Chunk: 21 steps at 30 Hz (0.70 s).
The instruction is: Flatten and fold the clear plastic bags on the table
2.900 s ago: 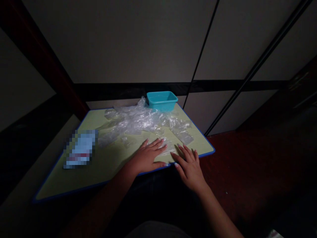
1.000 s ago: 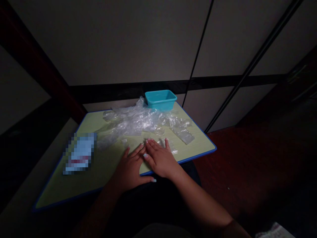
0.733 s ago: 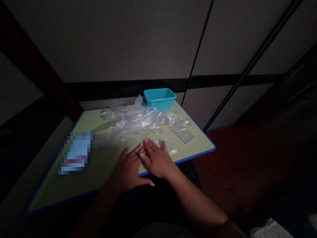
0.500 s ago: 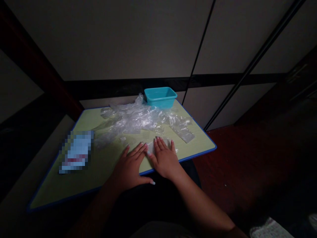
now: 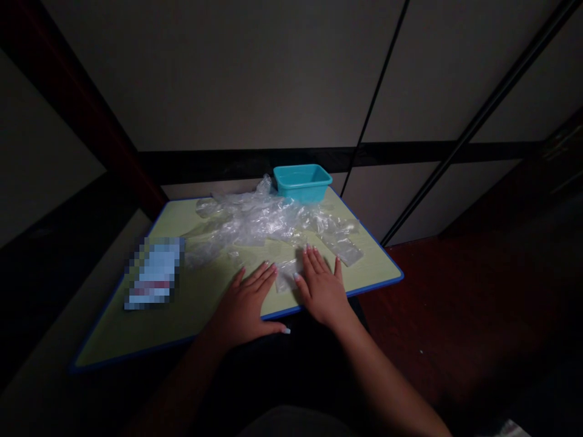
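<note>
Film (image 5: 286, 278): was laid on the table (image 5: 376, 267), between the hands, partly covered by the right.
Left hand (image 5: 248, 306): was spread wide beside the film; nothing was held.
Right hand (image 5: 323, 288): was placed palm down, grip wide.
Smoothing: seemed to be in hand.
Next stroke: light, outward pressure seemed to be needed.

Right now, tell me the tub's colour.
The tub is turquoise; the head view shows it best.
</note>
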Available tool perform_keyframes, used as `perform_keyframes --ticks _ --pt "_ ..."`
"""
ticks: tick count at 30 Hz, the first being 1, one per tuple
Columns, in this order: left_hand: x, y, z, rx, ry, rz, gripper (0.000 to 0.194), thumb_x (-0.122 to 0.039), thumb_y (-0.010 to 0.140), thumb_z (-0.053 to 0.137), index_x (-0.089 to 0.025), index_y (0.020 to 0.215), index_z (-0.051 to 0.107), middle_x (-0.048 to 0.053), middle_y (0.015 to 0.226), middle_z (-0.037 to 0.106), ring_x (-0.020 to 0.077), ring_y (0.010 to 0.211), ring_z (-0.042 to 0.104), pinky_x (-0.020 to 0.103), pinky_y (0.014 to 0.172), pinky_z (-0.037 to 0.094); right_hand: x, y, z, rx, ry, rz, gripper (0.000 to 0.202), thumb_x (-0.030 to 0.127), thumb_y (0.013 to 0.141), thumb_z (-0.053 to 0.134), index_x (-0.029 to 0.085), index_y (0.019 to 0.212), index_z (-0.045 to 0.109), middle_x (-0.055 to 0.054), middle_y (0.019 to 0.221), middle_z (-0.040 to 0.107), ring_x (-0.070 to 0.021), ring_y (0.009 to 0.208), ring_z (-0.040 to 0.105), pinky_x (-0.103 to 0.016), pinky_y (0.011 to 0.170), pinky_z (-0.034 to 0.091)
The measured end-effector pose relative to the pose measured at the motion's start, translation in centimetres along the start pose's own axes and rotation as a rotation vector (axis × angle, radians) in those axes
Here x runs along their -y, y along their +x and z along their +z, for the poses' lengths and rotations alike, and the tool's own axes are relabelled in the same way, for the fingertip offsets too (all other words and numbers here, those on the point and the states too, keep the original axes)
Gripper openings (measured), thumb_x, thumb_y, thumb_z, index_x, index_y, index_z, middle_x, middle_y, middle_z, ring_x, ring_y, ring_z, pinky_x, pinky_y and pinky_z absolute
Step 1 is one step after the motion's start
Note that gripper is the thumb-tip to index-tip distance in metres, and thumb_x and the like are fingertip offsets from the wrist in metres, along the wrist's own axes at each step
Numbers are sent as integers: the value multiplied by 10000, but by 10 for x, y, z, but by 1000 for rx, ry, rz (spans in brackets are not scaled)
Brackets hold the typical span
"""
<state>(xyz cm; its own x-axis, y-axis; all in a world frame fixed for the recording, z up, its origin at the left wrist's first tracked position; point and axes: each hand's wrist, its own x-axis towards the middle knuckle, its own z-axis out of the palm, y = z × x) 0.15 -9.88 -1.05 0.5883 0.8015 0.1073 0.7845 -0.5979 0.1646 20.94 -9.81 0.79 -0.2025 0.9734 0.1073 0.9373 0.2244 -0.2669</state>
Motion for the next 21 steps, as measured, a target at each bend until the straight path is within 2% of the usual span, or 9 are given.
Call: perform_keyframes --ticks 3,6,14,21 --pt "-1 0 0 9 2 -5 1062 -769 644 595 -181 1473 290 128 1529 298 313 1411 264 503 1153 90 16 1 0 46 70 -175 604 488 984 208 164 1493 223 -58 1550 196 -204 1442 155 -565 1139 -50" --pt "-2 0 -2 16 2 -15 1070 -766 635 607 -169 1469 302 135 1530 289 313 1409 269 511 1152 102 23 5 3 88 92 -238 595 498 985 203 169 1476 275 -62 1534 254 -197 1433 192 -564 1142 -40" --pt "-2 -1 -4 29 -22 -26 1072 -765 644 593 -207 1491 246 106 1540 274 297 1419 248 490 1162 101 2 6 1 116 -10 -106 600 480 974 235 181 1493 209 -54 1549 193 -216 1437 175 -580 1134 116" --pt "-3 -1 -6 53 -37 -53 1071 -755 652 596 -203 1494 231 94 1553 247 288 1431 215 498 1163 104 -21 0 -4 117 -88 5 608 462 969 242 160 1495 199 -61 1554 165 -214 1438 169 -569 1135 120"
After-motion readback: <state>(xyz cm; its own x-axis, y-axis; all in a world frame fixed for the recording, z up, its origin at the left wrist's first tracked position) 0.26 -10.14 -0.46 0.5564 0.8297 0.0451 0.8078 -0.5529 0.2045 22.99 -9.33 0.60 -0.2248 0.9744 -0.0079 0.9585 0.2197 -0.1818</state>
